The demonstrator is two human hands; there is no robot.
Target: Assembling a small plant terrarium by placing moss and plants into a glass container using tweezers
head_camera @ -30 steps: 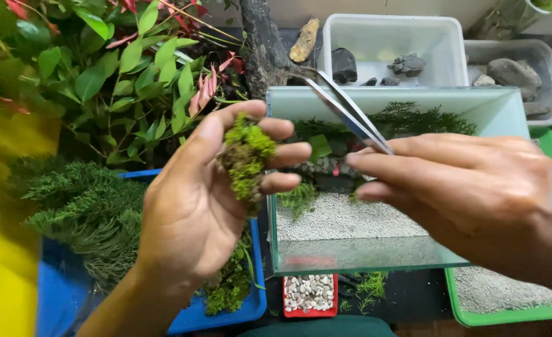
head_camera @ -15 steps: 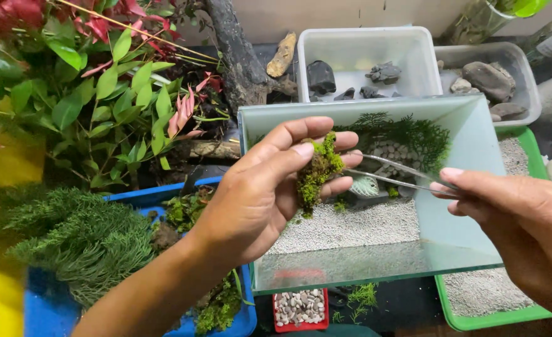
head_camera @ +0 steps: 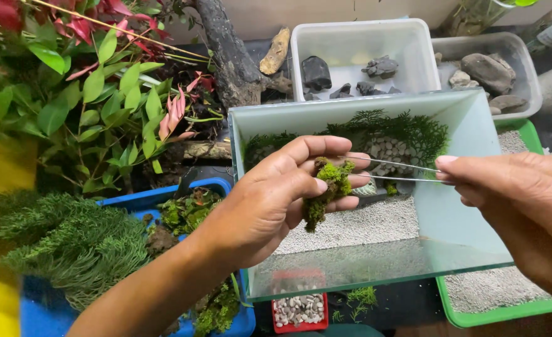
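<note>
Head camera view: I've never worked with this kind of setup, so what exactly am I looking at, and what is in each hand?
There is no machine: a camera worn on a person's head looks down at their two bare hands. The left hand pinches a clump of green moss with dark roots over a clear glass tank. The right hand holds thin metal tweezers, tips pointing at the moss. Inside the tank lie pale fine gravel, small pebbles and feathery greenery. Around it: a blue tray of green plants, white tubs of dark stones, a green tray of gravel and red-and-green leafy plants.
</note>
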